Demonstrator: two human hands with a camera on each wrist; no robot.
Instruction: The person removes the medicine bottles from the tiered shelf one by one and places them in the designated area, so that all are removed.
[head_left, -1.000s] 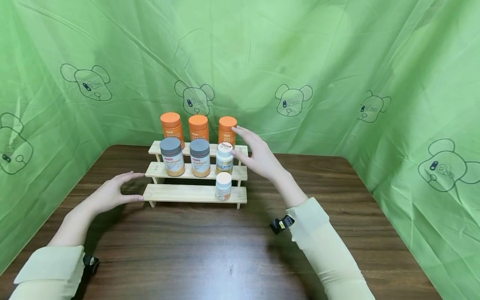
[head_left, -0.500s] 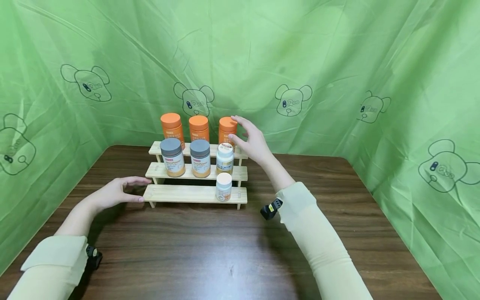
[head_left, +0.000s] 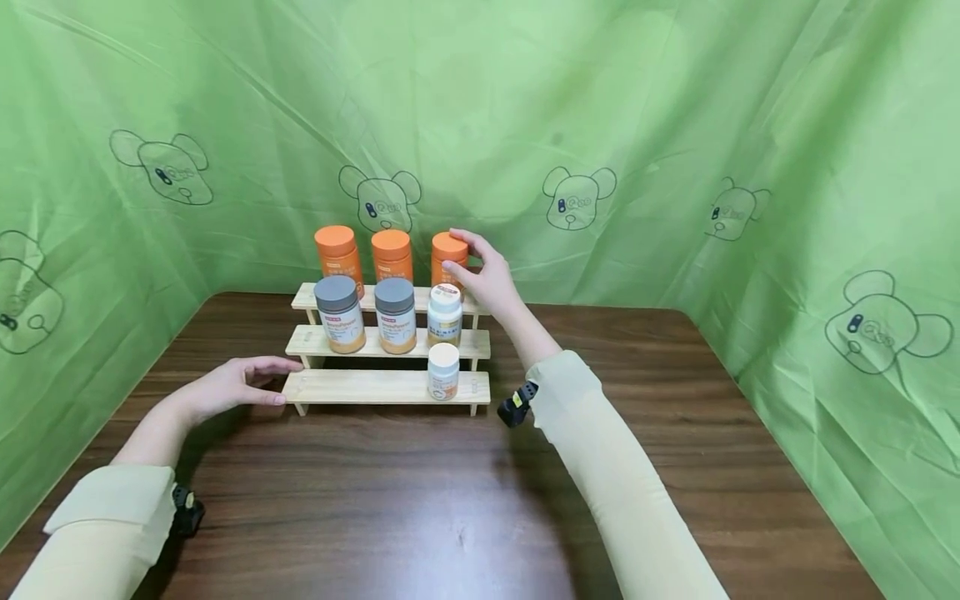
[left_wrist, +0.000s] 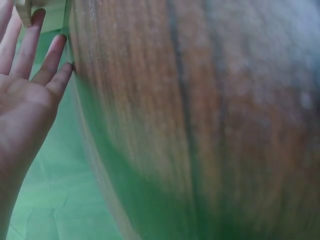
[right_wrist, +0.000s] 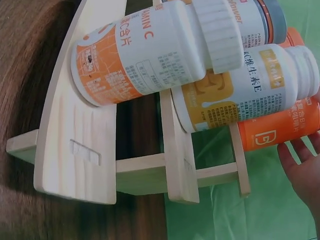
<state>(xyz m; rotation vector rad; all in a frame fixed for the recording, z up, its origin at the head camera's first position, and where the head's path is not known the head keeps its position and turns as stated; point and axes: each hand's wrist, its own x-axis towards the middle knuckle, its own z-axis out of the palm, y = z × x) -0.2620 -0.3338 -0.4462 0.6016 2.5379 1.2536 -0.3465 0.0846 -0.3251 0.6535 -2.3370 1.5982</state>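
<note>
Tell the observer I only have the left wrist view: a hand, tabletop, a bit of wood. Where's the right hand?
Observer: The right hand is at the rightmost orange bottle, on the top tier.
Operator: What stands on the middle tier?
Observer: Two grey-capped jars and, right of them, a white-and-gold bottle.
Operator: And the bottom tier?
Observer: One small white bottle, near the right end in the head view.
</note>
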